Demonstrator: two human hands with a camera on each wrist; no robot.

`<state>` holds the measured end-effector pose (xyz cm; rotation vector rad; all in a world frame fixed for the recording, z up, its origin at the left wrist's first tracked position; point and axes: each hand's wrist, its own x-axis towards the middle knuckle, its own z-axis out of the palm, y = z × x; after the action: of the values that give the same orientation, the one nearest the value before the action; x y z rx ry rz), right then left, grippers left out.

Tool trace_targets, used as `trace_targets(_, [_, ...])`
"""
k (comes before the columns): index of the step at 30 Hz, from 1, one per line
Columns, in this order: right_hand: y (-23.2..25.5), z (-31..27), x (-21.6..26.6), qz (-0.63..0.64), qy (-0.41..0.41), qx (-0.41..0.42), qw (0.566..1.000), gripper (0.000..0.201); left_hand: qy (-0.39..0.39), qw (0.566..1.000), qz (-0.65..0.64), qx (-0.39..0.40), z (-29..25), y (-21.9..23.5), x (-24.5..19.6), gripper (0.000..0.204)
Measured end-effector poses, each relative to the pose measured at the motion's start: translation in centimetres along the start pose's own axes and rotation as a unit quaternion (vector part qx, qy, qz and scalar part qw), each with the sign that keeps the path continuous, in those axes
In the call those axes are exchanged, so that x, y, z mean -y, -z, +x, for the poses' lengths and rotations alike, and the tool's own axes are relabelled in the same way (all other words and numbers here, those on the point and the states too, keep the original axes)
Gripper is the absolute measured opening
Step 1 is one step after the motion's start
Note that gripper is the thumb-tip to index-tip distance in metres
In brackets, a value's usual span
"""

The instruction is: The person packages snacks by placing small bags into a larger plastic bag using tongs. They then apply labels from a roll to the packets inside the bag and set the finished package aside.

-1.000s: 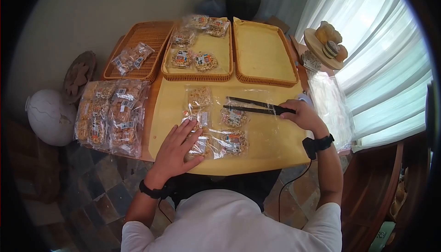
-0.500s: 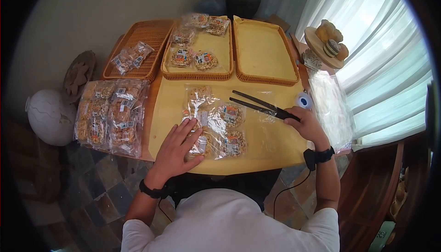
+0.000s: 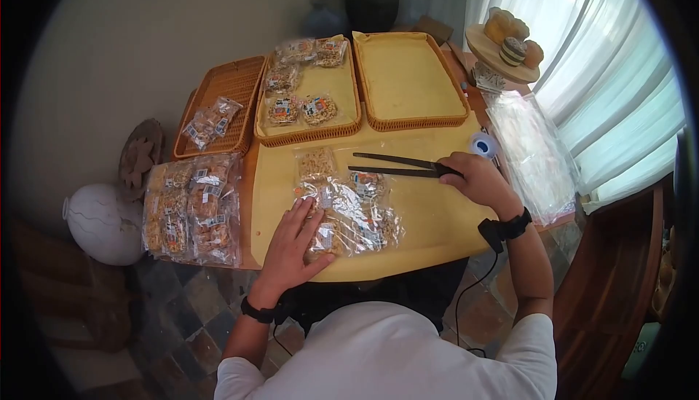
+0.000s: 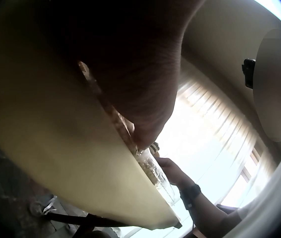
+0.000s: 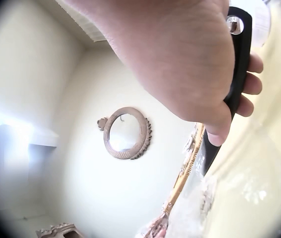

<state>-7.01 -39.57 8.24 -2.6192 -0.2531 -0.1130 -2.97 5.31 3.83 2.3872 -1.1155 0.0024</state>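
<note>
My left hand (image 3: 293, 243) lies flat with fingers spread on the left side of a large clear plastic bag (image 3: 349, 214) on the yellow sheet. Inside the bag are several wrapped clusters that look like puffed-grain or nut cakes; one cake (image 3: 317, 165) shows beyond my fingertips, others sit to the right under shiny, wrinkled film. My right hand (image 3: 473, 180) grips long black tongs (image 3: 397, 170) by the joined end. Their two arms point left over the bag's upper right part, tips spread apart. In the right wrist view, thumb and fingers wrap the black handle (image 5: 240, 54).
Three wicker trays line the back: the left tray (image 3: 237, 76) with small packets, the middle tray (image 3: 309, 138) with several wrapped cakes, the right tray (image 3: 415, 79) lined yellow. Filled bags (image 3: 193, 210) lie left. At right are a tape roll (image 3: 482, 145), flat plastic bags (image 3: 535, 159) and a cake stand (image 3: 502, 57).
The tongs lifted off the upper right cake, then came back left over the bag. The film at the bag's right has bunched inward. My left hand keeps its place; the head view has shifted.
</note>
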Motion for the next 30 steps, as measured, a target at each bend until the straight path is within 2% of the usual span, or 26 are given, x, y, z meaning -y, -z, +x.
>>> trace_targets(2, [0.9, 0.8, -0.2, 0.007, -0.001, -0.007, 1.000, 0.038, 0.001, 1.000, -0.018, -0.019, -0.1, -0.2, 0.1, 0.089])
trace_targets(10, [0.8, 4.2, -1.0, 0.074, 0.063, 0.088, 0.991, 0.037, -0.001, 1.000, -0.005, -0.026, -0.1, -0.4, 0.0, 0.088])
trace_targets(17, [1.2, 3.1, -1.6, 0.051, 0.015, 0.061, 0.997, 0.039, -0.004, 0.999, -0.012, -0.029, 0.0, -0.2, 0.2, 0.085])
trace_targets(20, [0.1, 2.7, -1.6, 0.054, 0.033, 0.085, 0.994, 0.039, -0.001, 1.000, -0.010, -0.027, 0.0, -0.3, 0.2, 0.085])
trace_targets(23, [0.2, 2.3, -1.3, 0.053, 0.054, 0.060, 0.995, 0.038, 0.004, 0.999, -0.022, -0.027, -0.1, -0.2, 0.2, 0.086])
trace_targets(25, [1.7, 0.8, -1.1, 0.068, -0.006, 0.051, 0.996, 0.036, 0.008, 0.999, -0.024, -0.025, -0.2, -0.1, 0.1, 0.086])
trace_targets(29, [2.0, -5.0, -1.2, 0.063, -0.037, 0.026, 0.997, 0.033, 0.020, 1.000, -0.018, -0.013, -0.3, 0.2, -0.2, 0.089])
trace_targets(30, [1.7, -6.6, -1.1, 0.065, -0.073, 0.015, 0.995, 0.032, 0.021, 0.999, -0.021, -0.013, -0.3, 0.2, -0.2, 0.089])
